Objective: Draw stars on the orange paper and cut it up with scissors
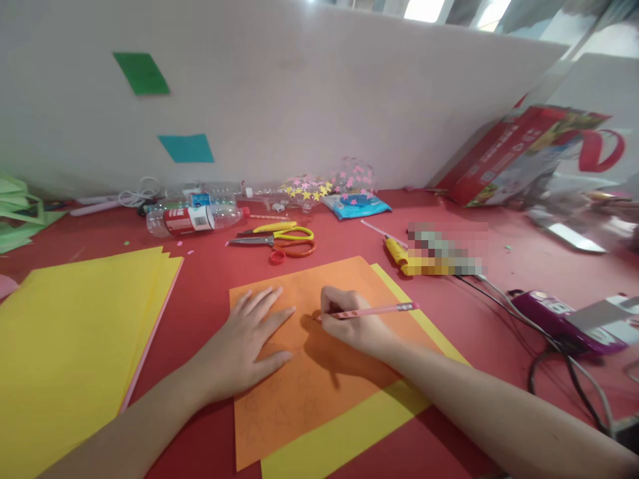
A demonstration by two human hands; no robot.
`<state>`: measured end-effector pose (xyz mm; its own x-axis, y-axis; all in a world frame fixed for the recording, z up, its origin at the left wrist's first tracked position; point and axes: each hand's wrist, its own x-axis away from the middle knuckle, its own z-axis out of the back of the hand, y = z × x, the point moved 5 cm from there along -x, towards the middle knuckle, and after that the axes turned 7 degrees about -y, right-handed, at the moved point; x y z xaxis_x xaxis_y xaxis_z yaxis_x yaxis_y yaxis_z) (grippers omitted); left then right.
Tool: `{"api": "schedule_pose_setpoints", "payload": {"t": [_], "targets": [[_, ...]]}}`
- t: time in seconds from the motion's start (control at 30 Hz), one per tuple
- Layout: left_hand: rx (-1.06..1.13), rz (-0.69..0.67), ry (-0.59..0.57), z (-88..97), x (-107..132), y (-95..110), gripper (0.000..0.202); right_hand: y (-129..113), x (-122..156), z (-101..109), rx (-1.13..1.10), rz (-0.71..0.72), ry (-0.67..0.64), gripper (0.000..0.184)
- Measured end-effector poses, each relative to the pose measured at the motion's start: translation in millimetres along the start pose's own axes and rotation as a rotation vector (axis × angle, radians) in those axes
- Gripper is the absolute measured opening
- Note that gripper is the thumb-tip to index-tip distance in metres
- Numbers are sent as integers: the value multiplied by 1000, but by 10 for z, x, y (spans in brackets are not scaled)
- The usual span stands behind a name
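Note:
My right hand (352, 322) is closed around a pink pencil (374, 311), its tip down at the orange sheet of paper (284, 432). The eraser end points right. My left hand (257, 336) lies flat on the left part of that sheet, fingers spread. Faint pencil marks show on the lower half of the orange paper; I cannot read them clearly. Under it sticks out a yellow sheet (349, 432), along the right and bottom edges.
A stack of yellow paper (74, 346) lies left. Behind are scissors (269, 241), a yellow cutter (274, 227), a plastic bottle (192, 218) and a blue packet (357, 206). To the right are a yellow glue gun (397, 255), cables (504, 303), a purple box (559, 319) and a red bag (504, 156).

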<state>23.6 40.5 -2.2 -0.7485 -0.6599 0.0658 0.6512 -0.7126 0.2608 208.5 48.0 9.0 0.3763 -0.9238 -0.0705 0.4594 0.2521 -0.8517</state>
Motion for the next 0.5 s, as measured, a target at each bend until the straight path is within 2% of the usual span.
{"api": "schedule_pose_setpoints", "payload": {"t": [0.27, 0.5], "targets": [[-4, -7, 14, 4, 1, -7, 60, 17, -7, 3, 7, -5, -7, 15], [-3, -12, 24, 5, -2, -8, 58, -22, 27, -36, -30, 3, -99, 14]]}}
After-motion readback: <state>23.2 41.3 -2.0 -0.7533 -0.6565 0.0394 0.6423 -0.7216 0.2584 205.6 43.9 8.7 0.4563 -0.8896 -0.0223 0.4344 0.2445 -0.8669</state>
